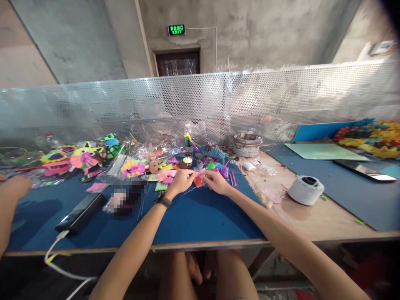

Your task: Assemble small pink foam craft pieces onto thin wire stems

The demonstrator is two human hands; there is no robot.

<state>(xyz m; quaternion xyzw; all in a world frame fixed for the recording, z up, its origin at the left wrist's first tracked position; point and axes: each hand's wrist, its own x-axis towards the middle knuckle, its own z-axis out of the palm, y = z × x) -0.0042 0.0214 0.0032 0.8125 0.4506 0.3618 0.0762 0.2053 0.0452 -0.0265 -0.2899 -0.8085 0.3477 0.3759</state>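
Observation:
My left hand [183, 181], with a dark watch on its wrist, is closed in a pinch over the blue table [200, 221]. Close by on the right, my right hand [214, 181] pinches too, its fingertips a short gap from the left ones. What the fingertips hold is too small to make out. A small red-orange piece [198, 181] shows between the hands. Around and behind them lie colourful foam pieces, with a pink piece [167, 175] beside my left hand and a purple one [223, 172] behind my right.
A power bank [81, 212] with a white cable and a phone lie left. Foam animals [86, 156] and plastic bags line the back. On the right are a basket [247, 144], a white thread spool [305, 190] and a tablet [364, 170]. Another person's hand [18, 186] reaches in at far left.

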